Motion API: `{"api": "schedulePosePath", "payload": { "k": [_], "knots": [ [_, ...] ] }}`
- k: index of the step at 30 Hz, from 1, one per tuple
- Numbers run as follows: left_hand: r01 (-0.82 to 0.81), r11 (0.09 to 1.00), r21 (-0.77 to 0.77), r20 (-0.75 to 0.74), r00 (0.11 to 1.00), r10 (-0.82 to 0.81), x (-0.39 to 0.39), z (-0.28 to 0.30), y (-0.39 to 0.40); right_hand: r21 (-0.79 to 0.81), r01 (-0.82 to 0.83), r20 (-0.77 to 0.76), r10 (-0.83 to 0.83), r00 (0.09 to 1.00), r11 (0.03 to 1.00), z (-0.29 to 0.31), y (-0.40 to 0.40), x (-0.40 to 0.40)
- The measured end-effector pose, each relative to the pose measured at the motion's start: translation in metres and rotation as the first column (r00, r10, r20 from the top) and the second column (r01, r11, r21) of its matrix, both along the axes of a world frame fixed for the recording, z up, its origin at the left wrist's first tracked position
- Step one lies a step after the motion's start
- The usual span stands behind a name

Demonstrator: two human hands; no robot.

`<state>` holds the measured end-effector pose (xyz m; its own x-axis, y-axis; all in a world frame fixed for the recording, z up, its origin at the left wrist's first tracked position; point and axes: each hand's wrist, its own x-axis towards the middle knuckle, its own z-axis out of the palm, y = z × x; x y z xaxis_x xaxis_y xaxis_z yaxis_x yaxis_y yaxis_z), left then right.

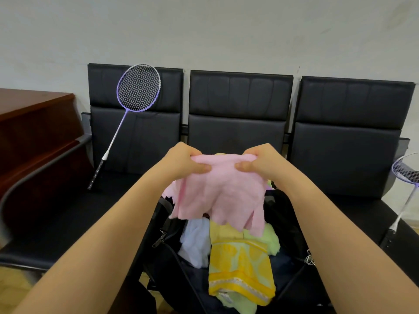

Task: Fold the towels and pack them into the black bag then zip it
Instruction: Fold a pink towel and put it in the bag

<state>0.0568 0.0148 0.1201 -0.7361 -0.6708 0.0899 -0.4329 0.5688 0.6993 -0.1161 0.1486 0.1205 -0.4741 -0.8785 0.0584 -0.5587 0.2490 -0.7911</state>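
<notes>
I hold a pink towel point(221, 193) up in the air by its top edge. My left hand point(184, 160) pinches the left corner and my right hand point(260, 159) pinches the right corner, so the towel hangs bunched below them. Under it the open black bag point(292, 225) lies on the middle seat. Inside the bag lie a yellow patterned towel point(238, 268), a white towel point(196, 243) and a light green towel point(271, 240). A bit of another pink cloth point(169, 190) shows behind my left wrist.
A row of black padded seats point(340, 155) stands against a pale wall. A purple badminton racket point(136, 91) leans on the left seat, another racket point(405, 177) at the right edge. A brown wooden desk point(34, 132) stands at the left.
</notes>
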Motion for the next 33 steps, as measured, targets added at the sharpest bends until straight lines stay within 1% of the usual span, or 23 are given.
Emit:
{"api": "schedulePosePath", "payload": {
  "k": [2,3,6,9,10,12,14,15,17,18,20,22,26,30,31,33],
  "knots": [
    [0.026,1.000,0.004,-0.018,1.000,-0.026,0.002,0.002,-0.001,-0.002,0.014,0.018,-0.014,1.000,1.000,-0.002,0.001,-0.005],
    [0.039,0.998,0.040,-0.032,0.999,-0.037,0.004,0.003,-0.001,-0.002,0.016,0.028,-0.016,0.999,1.000,-0.003,0.003,-0.006],
    [0.070,0.974,0.217,-0.100,0.994,-0.049,0.011,0.003,0.002,-0.019,-0.005,0.093,0.007,0.996,1.000,-0.002,0.010,-0.012],
    [0.096,0.920,0.380,-0.191,0.981,-0.024,0.011,-0.002,0.004,-0.029,-0.044,0.263,0.050,0.963,0.999,-0.004,0.018,-0.016],
    [0.101,0.902,0.419,-0.213,0.977,-0.010,0.010,-0.004,0.005,-0.018,-0.055,0.323,0.058,0.944,0.998,-0.007,0.019,-0.017],
    [0.102,0.878,0.468,-0.245,0.969,0.017,0.009,-0.007,0.006,0.040,-0.111,0.394,0.086,0.915,0.993,-0.017,0.021,-0.015],
    [0.092,0.863,0.497,-0.251,0.967,0.042,0.010,-0.011,0.004,0.094,-0.164,0.463,0.103,0.880,0.982,-0.028,0.024,-0.012],
    [0.085,0.857,0.509,-0.247,0.968,0.051,0.011,-0.012,0.003,0.086,-0.174,0.514,0.106,0.851,0.981,-0.034,0.026,-0.012],
    [0.075,0.842,0.534,-0.245,0.967,0.070,0.014,-0.016,0.000,0.001,-0.152,0.638,0.117,0.761,0.988,-0.038,0.031,-0.011],
    [0.078,0.833,0.547,-0.251,0.965,0.075,0.015,-0.017,-0.001,-0.055,-0.113,0.694,0.119,0.710,0.992,-0.038,0.032,-0.012],
    [0.096,0.815,0.571,-0.275,0.958,0.079,0.016,-0.018,-0.001,-0.135,-0.032,0.754,0.124,0.645,0.990,-0.037,0.032,-0.013],
    [0.131,0.802,0.583,-0.305,0.950,0.066,0.016,-0.018,0.000,-0.194,0.013,0.788,0.148,0.598,0.981,-0.037,0.030,-0.014],
    [0.255,0.794,0.552,-0.349,0.935,-0.057,0.016,-0.012,0.005,-0.235,0.042,0.805,0.170,0.568,0.971,-0.036,0.028,-0.013],
    [0.427,0.698,0.575,-0.403,0.890,-0.213,0.006,-0.010,0.017,-0.291,0.097,0.798,0.185,0.573,0.952,-0.037,0.017,-0.007],
    [0.463,0.682,0.566,-0.424,0.873,-0.240,0.002,-0.010,0.022,-0.301,0.111,0.810,0.193,0.554,0.947,-0.037,0.014,-0.003],
    [0.497,0.684,0.534,-0.455,0.851,-0.263,-0.009,-0.011,0.030,-0.293,0.135,0.856,0.197,0.477,0.947,-0.037,0.009,0.007]
  ]
}}
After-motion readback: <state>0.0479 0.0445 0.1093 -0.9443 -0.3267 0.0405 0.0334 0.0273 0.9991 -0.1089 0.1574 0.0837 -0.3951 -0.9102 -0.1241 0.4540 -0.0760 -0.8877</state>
